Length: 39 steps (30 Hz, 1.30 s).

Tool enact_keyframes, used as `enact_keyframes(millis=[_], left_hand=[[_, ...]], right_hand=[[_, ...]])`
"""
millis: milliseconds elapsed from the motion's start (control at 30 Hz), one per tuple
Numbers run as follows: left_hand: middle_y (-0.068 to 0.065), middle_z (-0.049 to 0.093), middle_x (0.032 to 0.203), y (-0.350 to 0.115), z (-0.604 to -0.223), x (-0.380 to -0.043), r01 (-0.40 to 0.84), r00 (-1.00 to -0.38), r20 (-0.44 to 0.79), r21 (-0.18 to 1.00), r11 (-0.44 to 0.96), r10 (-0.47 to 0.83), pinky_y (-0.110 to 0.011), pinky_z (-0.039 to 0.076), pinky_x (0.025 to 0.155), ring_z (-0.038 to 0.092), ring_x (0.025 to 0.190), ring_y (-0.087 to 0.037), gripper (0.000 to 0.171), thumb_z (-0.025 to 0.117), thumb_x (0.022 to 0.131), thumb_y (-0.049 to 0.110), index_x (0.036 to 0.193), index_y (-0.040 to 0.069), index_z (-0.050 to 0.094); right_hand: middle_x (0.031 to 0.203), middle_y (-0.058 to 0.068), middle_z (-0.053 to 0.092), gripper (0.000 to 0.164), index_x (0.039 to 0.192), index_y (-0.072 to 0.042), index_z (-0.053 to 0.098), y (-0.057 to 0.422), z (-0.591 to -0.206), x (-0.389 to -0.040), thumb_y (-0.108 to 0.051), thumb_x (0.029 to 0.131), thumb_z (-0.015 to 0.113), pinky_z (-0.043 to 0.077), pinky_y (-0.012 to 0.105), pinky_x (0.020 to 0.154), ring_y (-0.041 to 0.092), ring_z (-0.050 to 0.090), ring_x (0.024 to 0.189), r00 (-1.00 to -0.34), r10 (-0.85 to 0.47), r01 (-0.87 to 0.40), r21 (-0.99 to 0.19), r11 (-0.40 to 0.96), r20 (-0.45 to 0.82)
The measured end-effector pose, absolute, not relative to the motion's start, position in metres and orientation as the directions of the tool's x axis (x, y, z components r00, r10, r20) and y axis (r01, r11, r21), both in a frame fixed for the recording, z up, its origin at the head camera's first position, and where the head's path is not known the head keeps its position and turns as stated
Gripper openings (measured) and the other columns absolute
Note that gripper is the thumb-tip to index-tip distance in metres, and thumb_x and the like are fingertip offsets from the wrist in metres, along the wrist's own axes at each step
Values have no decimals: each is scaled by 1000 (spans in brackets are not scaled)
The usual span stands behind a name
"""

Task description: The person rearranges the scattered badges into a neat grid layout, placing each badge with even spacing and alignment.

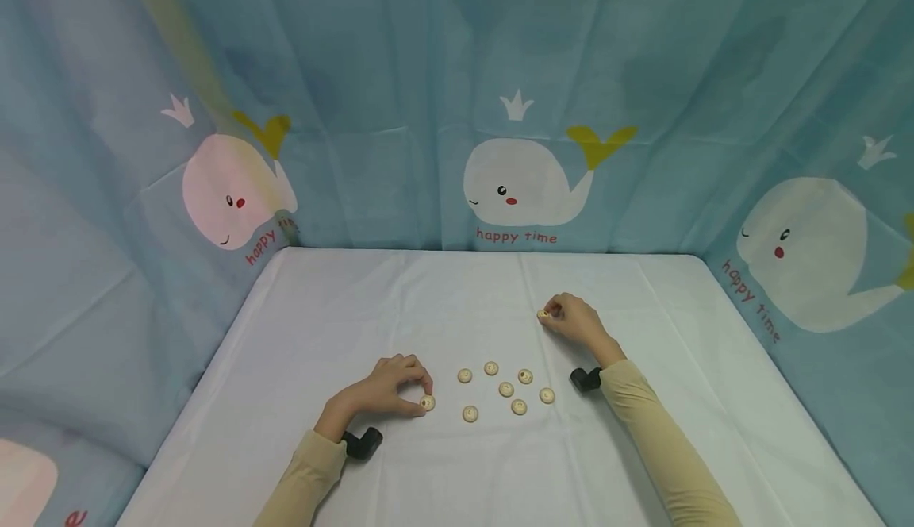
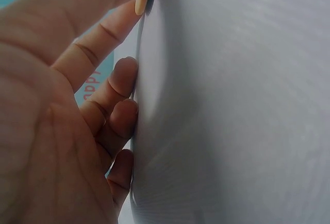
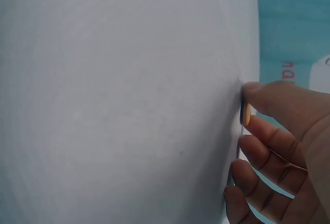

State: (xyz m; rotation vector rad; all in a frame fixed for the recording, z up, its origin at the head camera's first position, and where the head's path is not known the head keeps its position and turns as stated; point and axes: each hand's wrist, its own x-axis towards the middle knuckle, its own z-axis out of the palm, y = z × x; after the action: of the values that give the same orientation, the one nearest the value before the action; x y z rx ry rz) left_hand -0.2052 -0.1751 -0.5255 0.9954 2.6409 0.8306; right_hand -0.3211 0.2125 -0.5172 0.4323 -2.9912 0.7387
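My left hand pinches a small round cream disc between thumb and index finger, at the left of a loose group of similar discs. Only a pale edge of that disc shows in the left wrist view. Farther back, my right hand holds another cream disc by thumb and forefinger. In the right wrist view this disc is seen edge-on at the white surface. Dark marks show on the disc faces, too small to read.
Several more discs lie flat between the hands, among them one at the front and one at the right. A white cloth covers the table. Blue curtains with whale prints hang behind and at both sides.
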Motion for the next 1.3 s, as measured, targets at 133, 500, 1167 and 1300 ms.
enact_keyframes(millis=[133, 500, 1167, 1300], left_hand=[[14, 49, 95, -174, -525, -205, 544, -754, 7, 568, 617, 657, -40, 26, 85, 39, 88, -6, 22, 73, 76, 44, 92, 34, 61], [15, 48, 95, -173, -525, -207, 548, -750, 5, 566, 616, 662, -41, 26, 86, 38, 87, -6, 22, 73, 76, 43, 92, 35, 60], [13, 48, 96, -174, -524, -205, 530, -755, -6, 584, 615, 656, -43, 25, 88, 39, 88, -8, 22, 73, 76, 42, 93, 35, 60], [13, 48, 97, -173, -523, -204, 516, -762, -21, 583, 628, 647, -43, 25, 89, 38, 89, -7, 22, 73, 76, 42, 93, 35, 60]], right_hand=[[82, 1, 59, 24, 88, -11, 66, 213, -517, -322, -35, 83, 68, 43, 35, 64, 15, 53, 71, -960, -259, -277, -451, 848, 102], [83, 3, 59, 28, 95, -11, 66, 218, -517, -322, -35, 82, 69, 42, 34, 61, 16, 53, 71, -956, -270, -291, -459, 839, 112], [85, 0, 58, 40, 111, -12, 60, 227, -517, -300, -35, 80, 72, 40, 29, 61, 12, 49, 67, -963, -263, -253, -530, 809, 59], [83, -1, 58, 34, 105, -11, 62, 228, -515, -291, -33, 80, 72, 40, 29, 60, 13, 49, 67, -957, -282, -267, -552, 790, 60]])
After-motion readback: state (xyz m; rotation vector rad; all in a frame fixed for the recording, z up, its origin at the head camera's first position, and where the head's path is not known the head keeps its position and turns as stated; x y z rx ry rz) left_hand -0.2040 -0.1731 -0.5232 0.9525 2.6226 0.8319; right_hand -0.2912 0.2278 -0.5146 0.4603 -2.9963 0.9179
